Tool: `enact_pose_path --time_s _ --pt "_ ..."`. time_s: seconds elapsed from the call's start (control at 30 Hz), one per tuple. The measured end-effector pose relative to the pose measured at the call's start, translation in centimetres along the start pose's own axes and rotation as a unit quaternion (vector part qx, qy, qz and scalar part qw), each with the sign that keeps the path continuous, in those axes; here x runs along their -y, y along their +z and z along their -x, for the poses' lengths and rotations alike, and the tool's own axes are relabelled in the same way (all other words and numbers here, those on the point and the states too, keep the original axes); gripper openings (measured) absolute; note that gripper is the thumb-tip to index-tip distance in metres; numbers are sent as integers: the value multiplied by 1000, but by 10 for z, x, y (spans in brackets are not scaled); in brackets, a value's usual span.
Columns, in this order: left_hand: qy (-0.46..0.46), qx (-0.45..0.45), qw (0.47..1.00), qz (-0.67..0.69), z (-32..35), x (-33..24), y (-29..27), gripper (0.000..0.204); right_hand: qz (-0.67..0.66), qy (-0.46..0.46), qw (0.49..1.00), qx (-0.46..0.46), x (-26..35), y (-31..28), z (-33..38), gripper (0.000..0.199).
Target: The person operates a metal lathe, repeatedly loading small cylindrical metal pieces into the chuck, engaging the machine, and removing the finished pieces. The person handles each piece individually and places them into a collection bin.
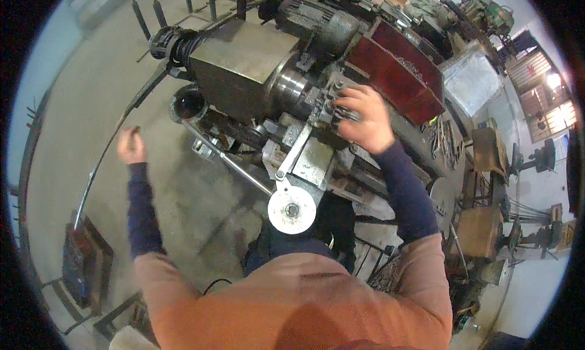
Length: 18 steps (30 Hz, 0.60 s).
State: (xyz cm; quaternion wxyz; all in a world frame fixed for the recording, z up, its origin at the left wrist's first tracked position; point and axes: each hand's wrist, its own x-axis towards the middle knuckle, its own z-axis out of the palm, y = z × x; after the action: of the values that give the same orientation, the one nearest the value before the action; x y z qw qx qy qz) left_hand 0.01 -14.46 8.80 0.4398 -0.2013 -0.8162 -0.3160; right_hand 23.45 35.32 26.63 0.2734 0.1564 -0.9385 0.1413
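Observation:
A small metal lathe stands in front of me, with a shiny chuck [294,89] beside its boxy grey headstock [241,51]. My right hand [367,119] is over the tool post [332,97], its fingers curled around the bolts and metal pieces on top; what lies under the fingers is partly hidden. Off to the left, away from the machine, my left hand [131,147] is raised with its fingers pinched together. A small dark bit shows at its fingertips, too blurred to name. Nearest my body is a round pale disc [292,210] on the cross slide.
An electric motor [323,27] and a dark red metal box [396,69] sit behind the lathe. Several hand tools [445,142] lie to the right. A long thin rod [106,152] curves past my left hand to a dark box [85,261] on the floor.

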Motion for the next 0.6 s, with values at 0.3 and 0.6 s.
enact_pose_path --time_s 0.3,0.6 --pt "-57 527 812 -244 116 10 153 20 92 347 933 -2 -13 -117 239 34" --pt "-165 419 891 -63 82 -1 98 30 273 627 726 79 -82 -210 481 45"
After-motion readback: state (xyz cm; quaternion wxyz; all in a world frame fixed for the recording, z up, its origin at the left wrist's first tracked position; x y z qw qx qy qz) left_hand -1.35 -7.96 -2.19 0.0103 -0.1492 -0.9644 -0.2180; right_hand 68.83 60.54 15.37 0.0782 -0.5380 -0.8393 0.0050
